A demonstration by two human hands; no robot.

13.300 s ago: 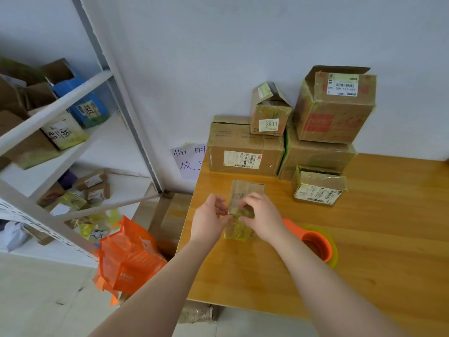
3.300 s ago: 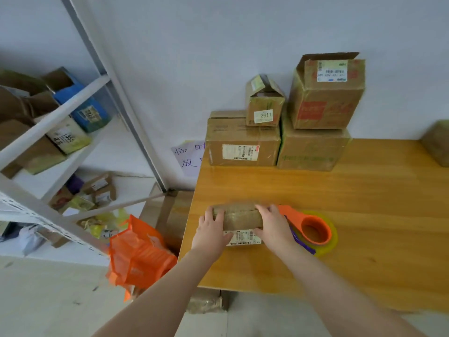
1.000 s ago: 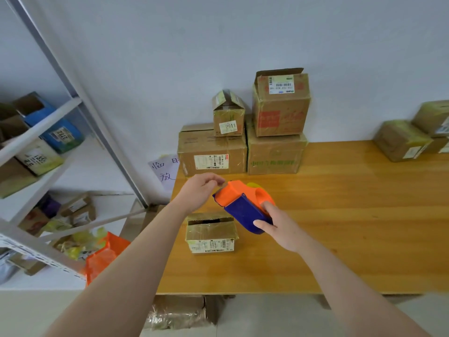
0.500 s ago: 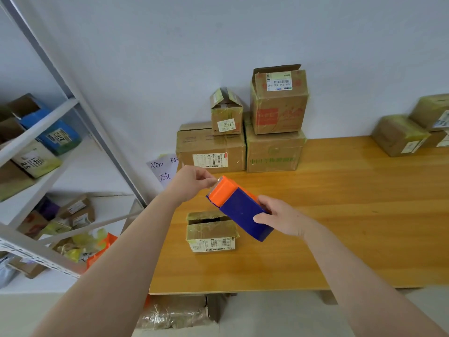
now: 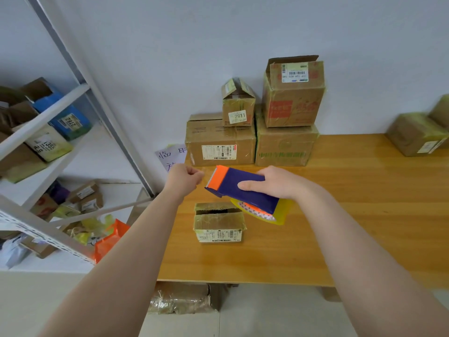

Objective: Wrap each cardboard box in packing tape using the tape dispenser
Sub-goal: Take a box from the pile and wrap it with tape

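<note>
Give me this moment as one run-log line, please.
right hand holds tape dispenser | left hand pinches tape end | small box on table, unsealed

Right-edge box (image 5: 442, 113) cut off; wall note (image 5: 170, 154) partly hidden

The right grip (image 5: 274, 184) holds the tape dispenser (image 5: 233, 187) tilted above the counter (image 5: 352, 215), fingers wrapped over its blue body, with the yellow tape roll (image 5: 279, 216) hanging beneath. The left grip (image 5: 185, 177) has its fingers curled together just beside the dispenser's orange end; whether it pinches tape cannot be told. Below them a small cardboard box (image 5: 218, 221) sits on the counter, with a gap between its top flaps and a label facing the person. Four stacked boxes (image 5: 286, 144) stand against the wall. A shelf (image 5: 43, 117) at the left holds parcels.
</note>
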